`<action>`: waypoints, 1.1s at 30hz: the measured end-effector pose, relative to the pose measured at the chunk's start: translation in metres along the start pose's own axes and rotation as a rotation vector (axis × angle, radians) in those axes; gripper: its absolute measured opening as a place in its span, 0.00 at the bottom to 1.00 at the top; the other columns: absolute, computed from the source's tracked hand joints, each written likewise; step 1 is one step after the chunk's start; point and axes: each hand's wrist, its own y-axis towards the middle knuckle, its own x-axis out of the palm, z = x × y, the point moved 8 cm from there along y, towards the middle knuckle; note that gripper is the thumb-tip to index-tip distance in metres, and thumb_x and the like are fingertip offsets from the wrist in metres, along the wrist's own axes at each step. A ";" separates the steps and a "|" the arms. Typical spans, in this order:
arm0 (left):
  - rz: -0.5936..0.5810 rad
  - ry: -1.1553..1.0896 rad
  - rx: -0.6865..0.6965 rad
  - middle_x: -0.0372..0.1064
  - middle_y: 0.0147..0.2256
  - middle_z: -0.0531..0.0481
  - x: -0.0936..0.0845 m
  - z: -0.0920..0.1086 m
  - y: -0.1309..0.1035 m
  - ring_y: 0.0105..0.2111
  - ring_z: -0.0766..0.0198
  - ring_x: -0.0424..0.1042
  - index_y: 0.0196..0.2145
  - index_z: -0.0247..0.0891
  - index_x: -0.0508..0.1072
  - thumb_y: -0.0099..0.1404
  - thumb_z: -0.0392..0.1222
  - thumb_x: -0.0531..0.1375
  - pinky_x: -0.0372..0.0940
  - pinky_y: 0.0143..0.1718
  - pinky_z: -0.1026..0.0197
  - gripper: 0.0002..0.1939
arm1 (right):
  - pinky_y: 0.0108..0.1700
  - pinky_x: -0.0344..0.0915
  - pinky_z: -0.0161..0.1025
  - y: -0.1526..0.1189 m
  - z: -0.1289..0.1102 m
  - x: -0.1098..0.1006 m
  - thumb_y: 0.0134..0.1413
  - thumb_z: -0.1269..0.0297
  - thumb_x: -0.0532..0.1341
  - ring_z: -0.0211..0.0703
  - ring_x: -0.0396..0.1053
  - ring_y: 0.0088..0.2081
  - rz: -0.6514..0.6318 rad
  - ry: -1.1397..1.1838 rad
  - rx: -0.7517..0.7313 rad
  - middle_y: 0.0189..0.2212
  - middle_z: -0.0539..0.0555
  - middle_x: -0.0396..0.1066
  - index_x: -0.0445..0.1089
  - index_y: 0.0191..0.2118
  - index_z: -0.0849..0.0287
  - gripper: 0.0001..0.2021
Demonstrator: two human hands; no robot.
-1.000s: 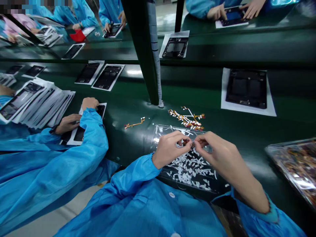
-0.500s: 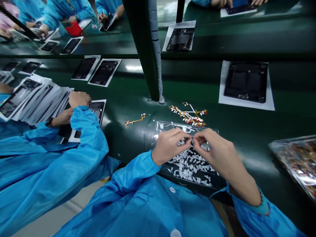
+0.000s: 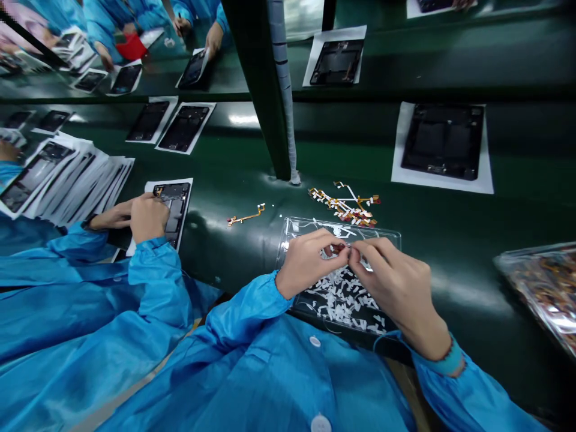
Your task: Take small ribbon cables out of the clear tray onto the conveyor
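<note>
My left hand (image 3: 310, 261) and my right hand (image 3: 396, 282) meet fingertip to fingertip above a clear plastic tray (image 3: 284, 246). Both are pinched closed. A small reddish-brown bit, apparently part of a flex cable (image 3: 335, 248), shows between the left fingers; most of it is hidden. What the right fingertips pinch is too small to make out. Many white paper-like scraps (image 3: 339, 300) lie in the tray under my hands. Just beyond the tray is a pile of orange-and-white flex cables (image 3: 344, 207), and a single flex cable (image 3: 246, 216) lies to its left.
A second clear tray (image 3: 540, 282) full of flex cables stands at right. A dark post (image 3: 258, 90) rises from the green bench. Black device panels on white sheets (image 3: 443, 141) lie farther back. A co-worker's hands (image 3: 146, 216) work at left beside a stack of panels (image 3: 81, 180).
My hands stay together over the tray; the right hand has turned slightly and its wrist has shifted left. At left, the co-worker's hand has moved down onto a panel.
</note>
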 end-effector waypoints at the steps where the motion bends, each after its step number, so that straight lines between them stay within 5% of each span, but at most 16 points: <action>1: -0.018 -0.033 -0.042 0.77 0.34 0.49 0.001 -0.003 0.001 0.33 0.65 0.75 0.36 0.38 0.80 0.67 0.39 0.64 0.68 0.36 0.62 0.04 | 0.30 0.61 0.38 0.000 -0.002 0.000 0.61 0.72 0.65 0.38 0.73 0.30 0.009 -0.038 -0.016 0.35 0.51 0.78 0.71 0.41 0.60 0.04; 8: -0.224 -0.668 -0.525 0.72 0.26 0.52 0.022 -0.040 -0.002 0.27 0.69 0.68 0.31 0.35 0.79 0.61 0.46 0.68 0.62 0.30 0.65 0.11 | 0.30 0.61 0.38 -0.005 -0.011 0.003 0.58 0.71 0.67 0.38 0.70 0.29 0.164 -0.155 -0.044 0.33 0.53 0.77 0.71 0.40 0.60 0.05; 11: -0.238 -0.768 -0.646 0.70 0.24 0.53 0.028 -0.047 -0.006 0.24 0.72 0.65 0.28 0.34 0.79 0.61 0.51 0.69 0.57 0.25 0.67 0.16 | 0.30 0.61 0.37 -0.006 -0.015 0.004 0.58 0.72 0.66 0.38 0.70 0.28 0.227 -0.097 -0.039 0.33 0.53 0.77 0.71 0.41 0.60 0.06; 16: 0.053 -0.538 -0.500 0.81 0.37 0.46 0.009 -0.053 -0.002 0.36 0.63 0.77 0.37 0.35 0.83 0.62 0.45 0.69 0.69 0.40 0.61 0.10 | 0.28 0.60 0.36 -0.003 -0.001 0.012 0.61 0.73 0.62 0.35 0.70 0.26 0.083 0.223 0.110 0.30 0.50 0.75 0.70 0.35 0.58 0.04; 19: 0.012 -0.454 -0.429 0.82 0.42 0.45 0.008 -0.049 -0.003 0.40 0.60 0.80 0.45 0.38 0.83 0.66 0.40 0.66 0.72 0.45 0.57 0.10 | 0.29 0.61 0.36 -0.004 0.007 0.012 0.65 0.69 0.62 0.36 0.71 0.27 -0.045 0.347 0.117 0.29 0.49 0.75 0.71 0.34 0.57 0.06; 23: -0.037 -0.485 -0.433 0.83 0.40 0.46 0.004 -0.044 -0.004 0.42 0.58 0.82 0.49 0.38 0.81 0.64 0.38 0.68 0.75 0.46 0.57 0.15 | 0.32 0.64 0.39 -0.004 0.008 0.006 0.66 0.67 0.62 0.40 0.75 0.32 -0.084 0.234 0.027 0.38 0.53 0.79 0.73 0.45 0.58 0.04; 28: -0.064 -0.457 -0.414 0.83 0.40 0.46 -0.001 -0.035 -0.006 0.45 0.56 0.82 0.53 0.38 0.79 0.65 0.40 0.69 0.76 0.47 0.57 0.19 | 0.39 0.66 0.42 0.001 -0.007 0.006 0.67 0.69 0.60 0.45 0.76 0.36 -0.052 0.043 -0.130 0.42 0.57 0.79 0.72 0.50 0.62 0.09; 33: -0.060 -0.288 -0.344 0.83 0.40 0.50 -0.006 -0.023 -0.009 0.41 0.59 0.81 0.57 0.41 0.75 0.68 0.41 0.66 0.75 0.46 0.58 0.21 | 0.34 0.63 0.42 0.010 -0.018 0.007 0.65 0.70 0.60 0.44 0.72 0.30 0.005 -0.117 -0.167 0.34 0.56 0.78 0.73 0.42 0.63 0.05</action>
